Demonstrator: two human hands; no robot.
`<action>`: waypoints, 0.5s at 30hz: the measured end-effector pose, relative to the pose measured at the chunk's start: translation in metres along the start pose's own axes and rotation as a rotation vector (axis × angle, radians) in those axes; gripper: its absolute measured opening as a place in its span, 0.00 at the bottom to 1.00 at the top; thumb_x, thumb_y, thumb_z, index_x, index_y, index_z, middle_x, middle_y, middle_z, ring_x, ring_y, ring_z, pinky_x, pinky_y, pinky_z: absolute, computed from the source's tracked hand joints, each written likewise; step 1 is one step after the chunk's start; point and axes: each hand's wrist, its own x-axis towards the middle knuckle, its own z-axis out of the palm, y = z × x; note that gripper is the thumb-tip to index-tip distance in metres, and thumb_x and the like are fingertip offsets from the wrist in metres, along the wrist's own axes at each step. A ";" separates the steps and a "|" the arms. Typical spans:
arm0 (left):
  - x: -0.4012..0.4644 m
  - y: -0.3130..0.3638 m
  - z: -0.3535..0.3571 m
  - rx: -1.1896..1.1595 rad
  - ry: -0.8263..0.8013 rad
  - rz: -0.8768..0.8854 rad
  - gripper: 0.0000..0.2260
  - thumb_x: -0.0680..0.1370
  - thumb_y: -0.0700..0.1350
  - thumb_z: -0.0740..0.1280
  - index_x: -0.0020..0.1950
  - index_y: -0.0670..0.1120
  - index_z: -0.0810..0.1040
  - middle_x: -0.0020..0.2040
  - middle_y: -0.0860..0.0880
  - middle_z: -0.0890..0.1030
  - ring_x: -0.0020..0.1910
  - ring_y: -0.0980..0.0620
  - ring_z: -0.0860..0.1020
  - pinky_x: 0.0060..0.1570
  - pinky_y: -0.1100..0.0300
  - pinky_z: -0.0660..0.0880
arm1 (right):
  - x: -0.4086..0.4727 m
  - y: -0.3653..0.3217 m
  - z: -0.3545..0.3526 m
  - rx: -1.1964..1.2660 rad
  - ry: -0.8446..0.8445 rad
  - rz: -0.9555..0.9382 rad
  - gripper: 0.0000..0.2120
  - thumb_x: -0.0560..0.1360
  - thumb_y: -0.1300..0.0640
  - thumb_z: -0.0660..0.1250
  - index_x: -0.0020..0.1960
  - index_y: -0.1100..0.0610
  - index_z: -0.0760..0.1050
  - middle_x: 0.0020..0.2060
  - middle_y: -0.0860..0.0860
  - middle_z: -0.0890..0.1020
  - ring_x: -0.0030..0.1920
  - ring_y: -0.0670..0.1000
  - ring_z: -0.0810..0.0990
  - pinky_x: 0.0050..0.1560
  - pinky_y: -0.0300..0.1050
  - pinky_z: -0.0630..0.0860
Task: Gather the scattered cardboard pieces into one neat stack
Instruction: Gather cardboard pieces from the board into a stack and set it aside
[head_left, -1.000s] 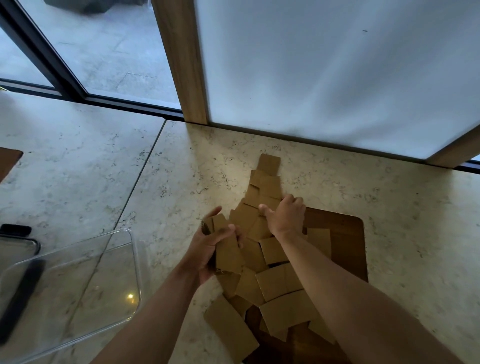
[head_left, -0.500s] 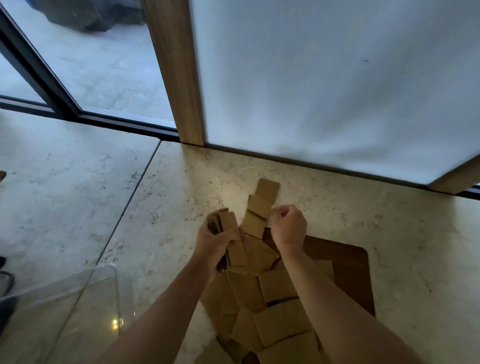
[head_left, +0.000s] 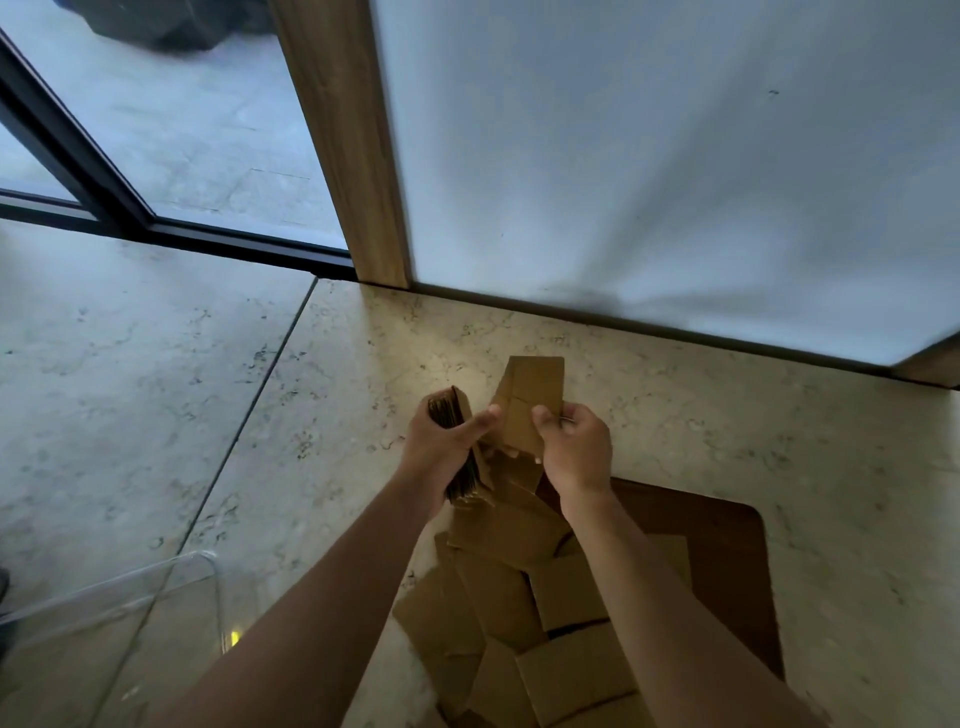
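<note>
My left hand grips a thick stack of brown cardboard pieces held on edge above the floor. Just to its right, my right hand pinches a few loose cardboard pieces lifted upright beside the stack. Below both hands, several more cardboard pieces lie overlapping on the stone floor and on a dark brown mat. My forearms hide part of the pile.
A clear plastic bin stands at the lower left. A wooden post and a white panel rise right behind the pile. A dark window frame runs along the floor at the left.
My right hand has lifted the far cardboard pieces off the floor and brought them up beside the stack in my left hand. The camera has tilted upward.
</note>
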 end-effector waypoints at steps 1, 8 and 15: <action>0.000 -0.001 0.000 -0.037 -0.001 -0.018 0.31 0.65 0.55 0.83 0.63 0.51 0.75 0.53 0.38 0.85 0.44 0.43 0.87 0.48 0.40 0.85 | -0.001 0.002 -0.002 0.021 -0.008 0.023 0.06 0.79 0.52 0.70 0.43 0.49 0.77 0.41 0.51 0.86 0.38 0.47 0.85 0.40 0.49 0.85; -0.007 -0.002 -0.014 -0.216 -0.061 -0.061 0.31 0.64 0.54 0.82 0.63 0.47 0.76 0.46 0.42 0.87 0.40 0.43 0.87 0.40 0.47 0.86 | -0.008 -0.003 -0.021 0.262 -0.113 0.169 0.10 0.80 0.54 0.67 0.59 0.57 0.80 0.47 0.51 0.86 0.47 0.53 0.86 0.41 0.46 0.82; -0.007 -0.007 -0.020 -0.270 -0.095 -0.124 0.23 0.73 0.35 0.74 0.65 0.51 0.76 0.54 0.39 0.88 0.52 0.37 0.87 0.48 0.36 0.84 | -0.028 0.001 -0.004 -0.300 -0.278 -0.157 0.18 0.83 0.45 0.59 0.60 0.53 0.82 0.53 0.52 0.81 0.49 0.46 0.78 0.50 0.24 0.69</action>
